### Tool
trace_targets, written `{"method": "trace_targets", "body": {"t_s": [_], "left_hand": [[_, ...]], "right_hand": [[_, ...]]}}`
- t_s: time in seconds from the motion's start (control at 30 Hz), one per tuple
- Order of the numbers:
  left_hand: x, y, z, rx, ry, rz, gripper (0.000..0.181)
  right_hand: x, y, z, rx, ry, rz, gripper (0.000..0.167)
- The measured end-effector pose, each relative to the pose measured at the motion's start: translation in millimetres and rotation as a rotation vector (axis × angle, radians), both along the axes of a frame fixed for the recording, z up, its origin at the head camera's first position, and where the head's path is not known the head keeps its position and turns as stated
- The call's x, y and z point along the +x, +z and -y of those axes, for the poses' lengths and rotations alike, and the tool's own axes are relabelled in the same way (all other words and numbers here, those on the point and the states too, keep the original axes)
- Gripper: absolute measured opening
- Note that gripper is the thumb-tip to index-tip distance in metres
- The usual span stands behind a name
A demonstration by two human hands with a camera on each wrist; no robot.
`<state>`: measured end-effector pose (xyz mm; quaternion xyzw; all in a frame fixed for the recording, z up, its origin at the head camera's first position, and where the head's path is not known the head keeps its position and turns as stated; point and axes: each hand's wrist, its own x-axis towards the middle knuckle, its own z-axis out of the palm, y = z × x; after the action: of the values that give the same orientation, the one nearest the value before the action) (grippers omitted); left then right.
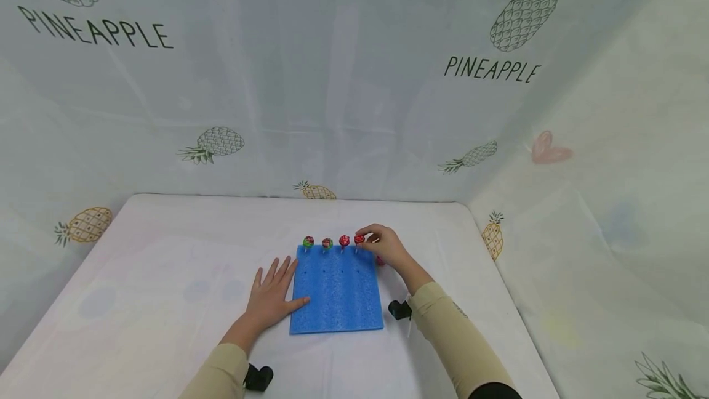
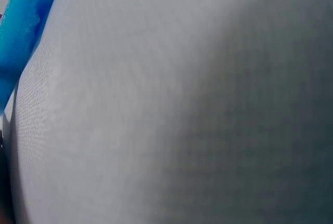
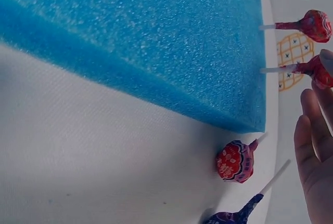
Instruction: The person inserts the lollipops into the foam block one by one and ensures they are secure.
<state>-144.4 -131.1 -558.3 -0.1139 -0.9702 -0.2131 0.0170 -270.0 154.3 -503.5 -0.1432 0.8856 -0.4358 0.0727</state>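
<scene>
A blue foam board (image 1: 338, 300) lies on the white table. Lollipops stand upright along its far edge: two with green wrappers (image 1: 308, 241) at the left, then a red one (image 1: 344, 241). My right hand (image 1: 388, 247) pinches the head of the rightmost red lollipop (image 3: 314, 71), whose white stick meets the foam in the right wrist view. My left hand (image 1: 269, 298) rests spread at the board's left edge, its thumb on the foam. The left wrist view shows the foam's edge (image 2: 23, 21) and no fingers clearly.
Beside the board's right edge, a red and pink lollipop (image 3: 235, 161) and a dark purple one (image 3: 232, 217) lie on the table. Small dark holes run across the foam. A pineapple-print cloth (image 1: 332, 79) hangs behind the table.
</scene>
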Motion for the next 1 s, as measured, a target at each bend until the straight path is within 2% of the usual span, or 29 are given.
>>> {"method": "trace_targets", "body": {"t_s": [0.2, 0.5, 0.67, 0.87, 1.0], "left_hand": [[-1.8, -3.4, 0.0, -0.003, -0.001, -0.001, 0.094], [-4.0, -6.9, 1.9, -0.001, 0.005, 0.007, 0.096], [-4.6, -10.8, 3.7, -0.01, 0.009, -0.003, 0.096], [-4.1, -12.1, 3.4, -0.01, -0.002, 0.005, 0.096], [-4.0, -10.6, 2.1, -0.001, -0.003, 0.01, 0.096]], "right_hand": [[0.2, -2.2, -1, -0.022, -0.037, 0.011, 0.024], [2.3, 5.8, -10, -0.033, 0.015, -0.021, 0.035], [2.5, 4.8, -28, -0.029, -0.037, -0.043, 0.031], [9.5, 1.1, -48, 0.004, -0.087, 0.005, 0.029], [13.7, 0.5, -61, 0.029, -0.106, 0.005, 0.029]]}}
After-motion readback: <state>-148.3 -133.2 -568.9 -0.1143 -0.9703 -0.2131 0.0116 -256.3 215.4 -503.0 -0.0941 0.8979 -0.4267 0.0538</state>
